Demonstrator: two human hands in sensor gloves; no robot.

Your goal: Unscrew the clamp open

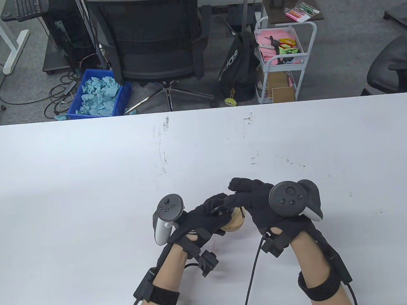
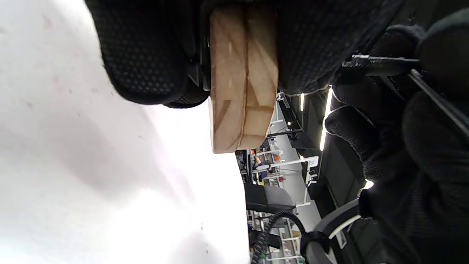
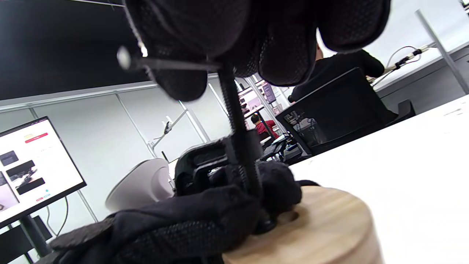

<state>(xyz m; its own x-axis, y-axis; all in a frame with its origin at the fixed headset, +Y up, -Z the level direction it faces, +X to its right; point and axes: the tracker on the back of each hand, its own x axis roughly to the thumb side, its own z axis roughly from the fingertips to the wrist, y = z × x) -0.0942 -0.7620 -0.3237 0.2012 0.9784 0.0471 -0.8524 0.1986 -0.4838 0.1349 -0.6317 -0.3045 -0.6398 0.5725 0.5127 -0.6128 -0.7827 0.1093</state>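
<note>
My forearms enter the table view at 6 o'clock, and both hands meet low on the white table (image 1: 84,177), just right of centre. My left hand (image 1: 199,222) is wrapped around the clamp (image 1: 218,210) and the round wood block (image 1: 235,221) it sits on; from the left wrist, its fingers (image 2: 146,55) close over the top of the pale block (image 2: 242,80), whose lower end sticks out toward 6 o'clock. My right hand (image 1: 256,203) sits at 3 o'clock of the left, touching it, fingers curled down over the clamp. From the right wrist, those fingertips (image 3: 278,47) pinch the thin crossbar handle (image 3: 165,64) at the top of the threaded screw (image 3: 240,139), which runs down through the clamp's black frame (image 3: 205,161). The screw foot (image 3: 265,225) appears to rest on the block's top face (image 3: 322,223), beside a small hole; I cannot tell whether there is any gap. Past the table at 12 o'clock stand a black chair (image 1: 151,43) and, at 11 o'clock, a blue bin (image 1: 98,94) of crumpled paper.
</note>
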